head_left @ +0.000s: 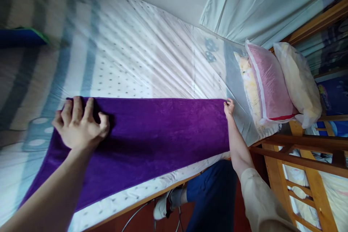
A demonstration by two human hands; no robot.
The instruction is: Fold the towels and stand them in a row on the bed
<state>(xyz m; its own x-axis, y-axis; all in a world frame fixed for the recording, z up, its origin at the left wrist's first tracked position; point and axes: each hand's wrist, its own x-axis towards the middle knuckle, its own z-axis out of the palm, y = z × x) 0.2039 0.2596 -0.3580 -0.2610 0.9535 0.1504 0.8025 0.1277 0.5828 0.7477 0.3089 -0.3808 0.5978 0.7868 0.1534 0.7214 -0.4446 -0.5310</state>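
A long purple towel [163, 130] lies flat along the front of the bed, its far edge nearly straight. My left hand [81, 123] is spread, palm down, over the towel's far left corner, with the fingertips around its edge. At the other end, my right hand [228, 108] pinches the far right corner between thumb and fingers. The near edge runs slantwise, and the towel widens toward the left, where my forearm hides part of it.
A striped and dotted sheet [122, 58] covers the bed. To the right sit a cat-print cushion [248, 79], a pink pillow [272, 79] and a cream pillow [297, 79] by a wooden bed rail [304, 143]. A dark blue item [21, 38] lies far left. Cables [138, 212] hang near my shoe.
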